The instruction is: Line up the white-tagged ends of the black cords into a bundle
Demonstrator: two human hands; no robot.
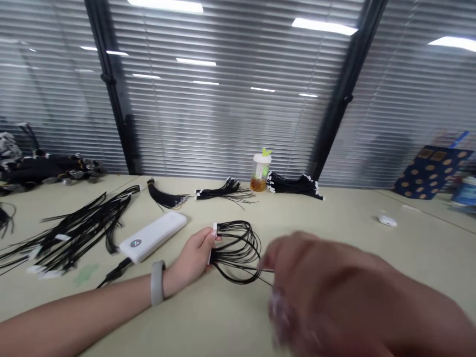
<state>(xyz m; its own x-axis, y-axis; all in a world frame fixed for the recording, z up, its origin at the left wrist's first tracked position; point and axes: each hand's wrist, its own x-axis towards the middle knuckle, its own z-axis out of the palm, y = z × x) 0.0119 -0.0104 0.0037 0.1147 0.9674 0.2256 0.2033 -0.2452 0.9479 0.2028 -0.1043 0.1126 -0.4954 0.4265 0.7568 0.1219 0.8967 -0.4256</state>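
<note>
My left hand (191, 255), with a grey band on its wrist, grips the white-tagged end of a looped bundle of thin black cords (238, 253) just above the pale table. A white tag (214, 229) shows between its fingers. My right hand (320, 292) is large in the foreground and blurred by motion. Its fingertips are right at the cords' far side, and the blur hides whether they pinch a strand.
A white power bank (152, 236) with a black cable (116, 271) lies left of my left hand. A large heap of black cords (74, 235) lies further left. Bundled cords (225, 191) and a tumbler (259, 173) stand along the far edge before window blinds.
</note>
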